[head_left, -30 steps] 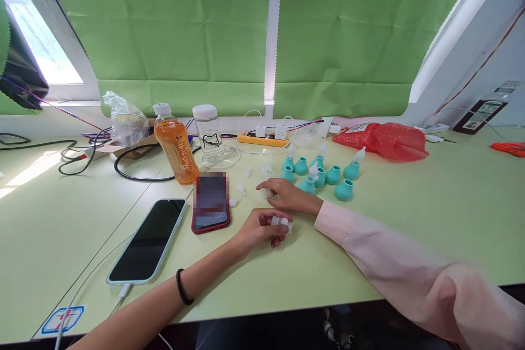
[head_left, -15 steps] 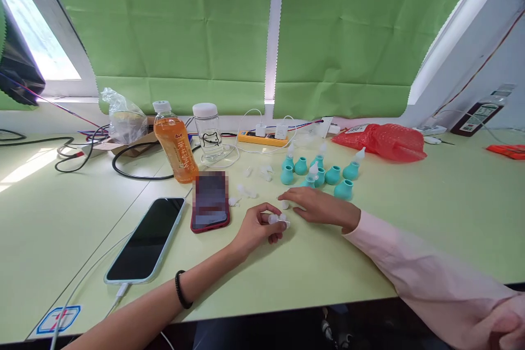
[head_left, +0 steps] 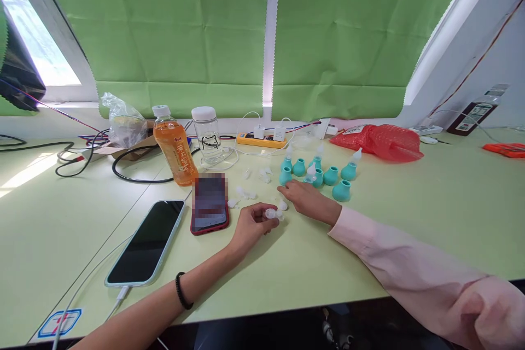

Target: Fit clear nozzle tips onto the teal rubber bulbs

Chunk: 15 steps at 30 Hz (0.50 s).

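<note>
Holding a clear plastic piece (head_left: 274, 214) near the middle of the frame, your left hand (head_left: 255, 224) has its thumb and fingers pinched together on it, with the piece sticking out past the tips towards the right. Your right hand (head_left: 307, 200), a little right of centre, has its fingers bent down towards the surface (head_left: 414, 219); its palm side is hidden, so I cannot tell how far apart they are or whether they have hold of anything.

A small white piece (head_left: 283, 205) lies between your hands, just beyond the piece in your left fingers. More loose clear pieces (head_left: 246, 193) lie left of it, beside the red-cased phone (head_left: 210, 213). Just above your right hand stands the front teal bulb (head_left: 285, 176), with the other teal bulbs (head_left: 330, 176) grouped to its right.

Your right fingers sit so close to those bulbs that a sideways sweep could knock one over. Your left pinch takes in little of a smooth-looking piece, so squeezing off-centre may make it slip. The small white piece could be brushed away if your hands come together.
</note>
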Tool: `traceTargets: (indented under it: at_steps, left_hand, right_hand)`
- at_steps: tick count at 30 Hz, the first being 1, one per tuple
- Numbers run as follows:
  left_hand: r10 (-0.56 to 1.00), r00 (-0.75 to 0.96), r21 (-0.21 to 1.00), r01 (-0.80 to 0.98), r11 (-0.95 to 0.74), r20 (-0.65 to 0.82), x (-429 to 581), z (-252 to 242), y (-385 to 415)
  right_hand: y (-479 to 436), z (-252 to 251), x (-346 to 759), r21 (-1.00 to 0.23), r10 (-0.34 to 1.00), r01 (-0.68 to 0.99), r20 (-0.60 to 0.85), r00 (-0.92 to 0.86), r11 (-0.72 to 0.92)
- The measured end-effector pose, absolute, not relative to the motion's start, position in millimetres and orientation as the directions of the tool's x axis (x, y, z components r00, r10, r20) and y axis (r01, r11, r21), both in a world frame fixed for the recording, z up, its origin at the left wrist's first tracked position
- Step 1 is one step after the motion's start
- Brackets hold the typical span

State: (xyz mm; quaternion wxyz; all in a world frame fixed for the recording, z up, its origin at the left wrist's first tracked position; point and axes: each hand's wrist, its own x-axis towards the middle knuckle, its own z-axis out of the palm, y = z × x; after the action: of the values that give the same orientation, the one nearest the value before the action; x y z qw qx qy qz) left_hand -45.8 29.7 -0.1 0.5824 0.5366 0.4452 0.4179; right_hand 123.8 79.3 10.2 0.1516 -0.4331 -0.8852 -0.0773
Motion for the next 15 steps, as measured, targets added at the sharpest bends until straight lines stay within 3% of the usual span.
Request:
traceTargets:
  at_steps: [3,5,7,12,15]
  left_hand:
    - [0.959,0.274,0.997,-0.005,0.074,-0.07,-45.3,1.6,28.4]
    - [0.966,0.257,0.999,-0.021,0.05,-0.043,-44.8,2.9,27.3]
    - [0.975,0.224,0.999,-0.048,0.022,-0.011,-44.6,3.8,26.5]
    - [0.983,0.182,0.999,-0.046,-0.015,0.023,-46.0,2.0,27.8]
    - [0.982,0.19,1.0,0.0,-0.006,0.006,-46.7,-0.2,29.2]
  right_hand:
    - [80.3,17.0,116.9,0.159,0.733,0.773,0.248,-0.633,0.614]
    - [78.3,24.3,115.8,0.18,0.71,0.758,0.268,-0.651,0.627]
    - [72.6,31.7,117.4,0.081,0.68,0.741,0.339,-0.65,0.667]
    - [55.8,36.7,126.4,-0.369,0.665,0.557,0.494,-0.56,0.744]
    - [60.6,28.6,129.4,-0.452,0.696,0.531,0.509,-0.507,0.717]
